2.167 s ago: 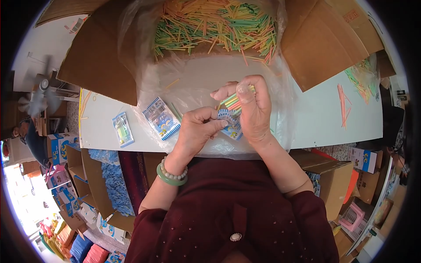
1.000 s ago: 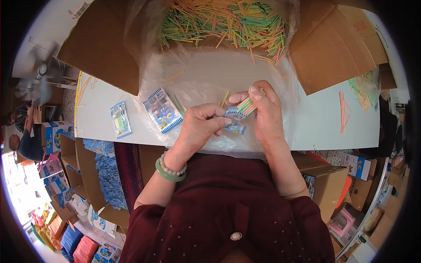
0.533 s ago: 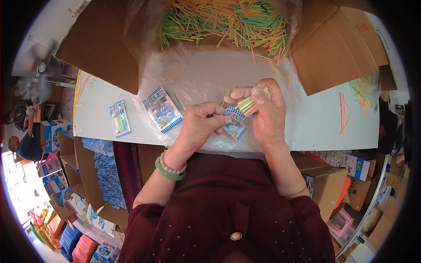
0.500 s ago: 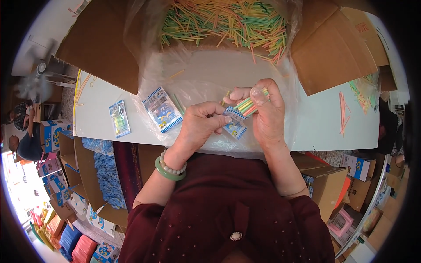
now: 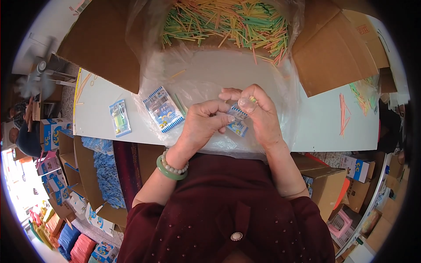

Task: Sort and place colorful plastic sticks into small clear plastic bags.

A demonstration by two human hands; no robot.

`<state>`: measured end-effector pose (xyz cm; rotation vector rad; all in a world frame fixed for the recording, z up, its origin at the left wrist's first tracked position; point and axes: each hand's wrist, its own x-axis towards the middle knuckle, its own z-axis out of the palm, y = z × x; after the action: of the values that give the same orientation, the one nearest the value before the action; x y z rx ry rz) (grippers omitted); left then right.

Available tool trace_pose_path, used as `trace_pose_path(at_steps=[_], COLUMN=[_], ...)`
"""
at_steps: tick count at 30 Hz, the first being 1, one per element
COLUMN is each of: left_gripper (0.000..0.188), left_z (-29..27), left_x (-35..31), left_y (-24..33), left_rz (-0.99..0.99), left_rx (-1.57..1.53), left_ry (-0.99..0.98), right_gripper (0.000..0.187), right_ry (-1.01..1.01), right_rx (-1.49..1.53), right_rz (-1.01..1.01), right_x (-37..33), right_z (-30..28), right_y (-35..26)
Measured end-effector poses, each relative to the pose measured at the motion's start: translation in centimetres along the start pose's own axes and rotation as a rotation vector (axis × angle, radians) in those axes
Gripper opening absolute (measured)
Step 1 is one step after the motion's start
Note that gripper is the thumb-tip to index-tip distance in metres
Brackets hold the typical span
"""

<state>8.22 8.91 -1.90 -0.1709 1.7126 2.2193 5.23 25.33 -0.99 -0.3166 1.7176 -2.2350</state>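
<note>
Pinching a blue-and-white packet (image 5: 238,112), the left hand (image 5: 199,125) has it at its fingertips.

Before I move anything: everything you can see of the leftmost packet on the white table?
The leftmost packet is small and oblong, like thin clear plastic film, with blue-and-white striped bands at both ends. Pale green sticks show through it, with print below them, too small to make out. It lies flat on the white table by the near edge, top end leaning slightly left. Whether it is sealed, I can't tell. The left hand and right hand are both clear of it.
</note>
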Motion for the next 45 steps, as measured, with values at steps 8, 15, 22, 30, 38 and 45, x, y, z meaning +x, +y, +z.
trace_pose_path(at_steps=[8, 15, 22, 30, 38, 45], left_gripper=[0.014, 0.017, 0.049, 0.031, 0.026, 0.036], left_z=[-0.1, -0.8, -1.2, 0.1, 0.2, -0.1], left_x=[0.7, -0.1, 1.0, 0.2, -0.1, -0.4], left_y=[-1.8, -1.5, -2.6, -0.7, -0.1, -0.1], left_rz=[0.304, 0.214, 0.192, 0.199, 0.417, 0.462], left_rx=[-0.149, -0.205, 0.061, -0.040, 0.180, 0.235], left_ry=[0.013, 0.008, -0.056, -0.020, -0.017, -0.072], right_gripper=[0.021, 0.028, 0.021, 0.013, 0.019, 0.017], right_ry=[-0.140, 0.051, 0.038, 0.139, 0.054, 0.102], right_rx=[-0.242, -0.516, -0.827, -0.181, -0.125, -0.490], right_rz=[-0.063, 0.139, -0.225, 0.092, 0.188, -0.073], right_x=[-0.9, -1.4, -0.2, -1.2, -1.4, -1.0], right_z=[-0.4, -0.5, -2.2, -1.4, -0.8, -2.0], right_y=[0.0, -0.3, 3.0, 1.4, 0.4, 2.8])
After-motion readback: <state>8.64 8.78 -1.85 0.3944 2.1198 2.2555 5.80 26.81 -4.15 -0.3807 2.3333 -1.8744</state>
